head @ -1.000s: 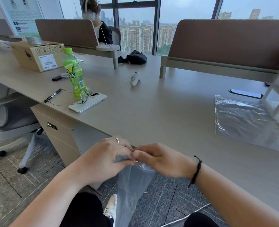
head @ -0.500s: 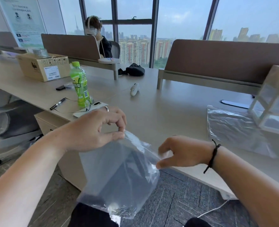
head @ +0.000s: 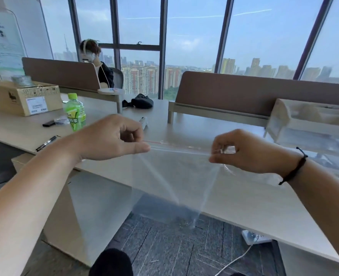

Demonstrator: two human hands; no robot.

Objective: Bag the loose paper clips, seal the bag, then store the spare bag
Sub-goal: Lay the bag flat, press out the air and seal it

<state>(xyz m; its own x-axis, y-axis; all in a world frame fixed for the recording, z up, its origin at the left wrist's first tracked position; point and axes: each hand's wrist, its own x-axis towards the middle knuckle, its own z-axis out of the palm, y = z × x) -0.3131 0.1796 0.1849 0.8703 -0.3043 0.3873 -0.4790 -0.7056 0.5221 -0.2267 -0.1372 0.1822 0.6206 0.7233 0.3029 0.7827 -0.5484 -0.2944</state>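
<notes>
From the head view, we see the left hand [head: 113,138] and right hand [head: 250,152] each with its grip pinched on a top corner of the clear bag [head: 176,176], stretched taut and hanging in front of the desk's [head: 244,196] near edge, above the floor [head: 164,246].

Single head cam, looks forward and slightly down over desk [head: 214,124] toward windows [head: 192,36]; hands close in front.
</notes>
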